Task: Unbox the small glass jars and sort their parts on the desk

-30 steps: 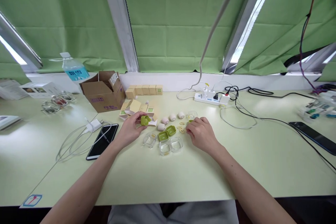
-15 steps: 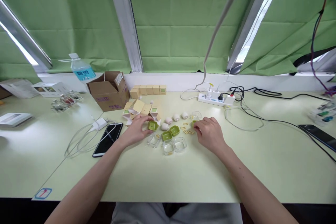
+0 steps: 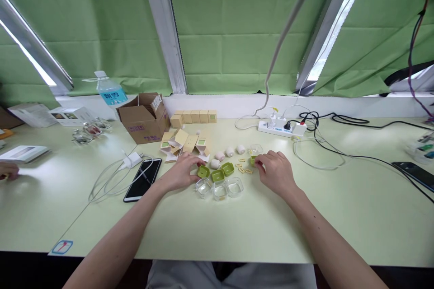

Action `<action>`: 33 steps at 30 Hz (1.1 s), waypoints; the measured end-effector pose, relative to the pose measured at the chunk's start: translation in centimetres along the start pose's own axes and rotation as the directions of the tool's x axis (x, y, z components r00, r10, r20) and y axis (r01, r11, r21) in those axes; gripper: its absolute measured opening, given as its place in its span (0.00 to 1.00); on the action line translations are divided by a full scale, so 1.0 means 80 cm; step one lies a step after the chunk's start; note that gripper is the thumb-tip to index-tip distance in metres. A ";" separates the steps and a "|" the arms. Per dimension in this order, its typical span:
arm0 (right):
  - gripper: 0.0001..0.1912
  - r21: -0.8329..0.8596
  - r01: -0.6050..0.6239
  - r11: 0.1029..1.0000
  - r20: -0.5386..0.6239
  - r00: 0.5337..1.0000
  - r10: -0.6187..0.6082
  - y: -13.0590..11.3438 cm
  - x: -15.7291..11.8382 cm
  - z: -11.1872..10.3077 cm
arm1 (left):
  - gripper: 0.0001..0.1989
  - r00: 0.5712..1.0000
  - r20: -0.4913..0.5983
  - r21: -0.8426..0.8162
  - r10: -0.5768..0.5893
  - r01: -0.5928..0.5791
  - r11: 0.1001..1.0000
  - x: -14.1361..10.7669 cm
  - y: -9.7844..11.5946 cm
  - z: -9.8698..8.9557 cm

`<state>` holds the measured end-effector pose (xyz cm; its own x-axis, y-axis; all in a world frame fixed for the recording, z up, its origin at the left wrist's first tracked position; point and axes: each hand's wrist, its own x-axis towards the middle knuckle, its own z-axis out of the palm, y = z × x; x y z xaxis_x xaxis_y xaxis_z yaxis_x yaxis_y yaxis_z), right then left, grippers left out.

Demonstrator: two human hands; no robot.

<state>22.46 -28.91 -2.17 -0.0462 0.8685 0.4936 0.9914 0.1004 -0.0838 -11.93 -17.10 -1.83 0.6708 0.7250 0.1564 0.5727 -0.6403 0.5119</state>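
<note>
My left hand (image 3: pixel 183 171) pinches a small open green case (image 3: pixel 203 171) at its left side, low over the table. Beside that case sit two more green cases, a middle one (image 3: pixel 217 175) and one to its right (image 3: pixel 228 169). Clear plastic lids (image 3: pixel 220 191) lie in a row in front of them. My right hand (image 3: pixel 276 172) is closed on another green case (image 3: pixel 252 160), mostly hidden by the fingers. Behind it rests a clear lid (image 3: pixel 256 148). Between the hands are several yellow clips (image 3: pixel 241 170) and several small whitish barrel-shaped pieces (image 3: pixel 229 151).
Opened small cardboard boxes (image 3: pixel 190 143) lie behind my left hand, with a row of closed ones (image 3: pixel 195 116) farther back. A brown carton (image 3: pixel 144 124), a phone (image 3: pixel 142 180), white cables and a power strip (image 3: pixel 278 129) surround the area. Another person's hand (image 3: pixel 8 170) shows at far left.
My left hand has brought its green case down and right, beside the other green cases. The clear lid near it now sits closer to the other lids. Another person's hand has appeared at the left edge.
</note>
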 end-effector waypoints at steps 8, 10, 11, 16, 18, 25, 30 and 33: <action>0.10 0.000 -0.019 1.000 0.017 1.000 0.019 0.000 0.001 -0.001 | 0.22 0.999 0.016 0.055 -0.050 0.049 0.997 -0.002 0.003 -0.003; 0.10 0.000 -0.032 0.999 0.019 0.999 0.032 0.001 0.001 -0.002 | 0.24 0.998 0.020 0.050 -0.061 0.060 0.997 -0.003 0.006 -0.009; 0.10 -0.001 -0.040 0.999 0.021 0.999 0.040 0.002 0.001 -0.003 | 0.24 0.997 0.017 0.047 -0.069 0.069 0.997 -0.004 0.007 -0.014; 0.10 -0.036 -0.113 0.993 0.058 0.992 0.115 0.006 0.003 -0.008 | 0.14 0.994 -0.015 0.021 -0.108 0.108 0.994 -0.007 0.008 -0.035; 0.10 -0.058 -0.155 0.986 0.100 0.982 0.160 0.007 0.003 -0.009 | 0.13 0.993 -0.027 0.023 -0.117 0.117 0.993 -0.006 0.009 -0.044; 0.10 -0.105 -0.189 0.976 0.168 0.964 0.204 0.006 0.001 -0.012 | 0.12 0.990 -0.046 0.235 -0.132 0.140 0.962 0.037 0.018 -0.078; 0.09 -0.099 -0.198 0.975 0.143 0.967 0.211 0.006 0.001 -0.013 | 0.13 0.953 -0.225 0.377 -0.202 0.276 0.884 0.121 -0.003 -0.113; 0.09 -0.087 -0.189 0.978 0.139 0.970 0.200 0.004 0.002 -0.011 | 0.20 0.911 -0.292 0.362 -0.291 0.387 0.848 0.169 -0.032 -0.128</action>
<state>22.91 -29.18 -1.34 0.1365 0.9298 0.3419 0.9891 -0.1084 -0.1001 -9.14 -3.06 7.61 0.3068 0.9209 0.2404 0.9160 -0.3543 0.1884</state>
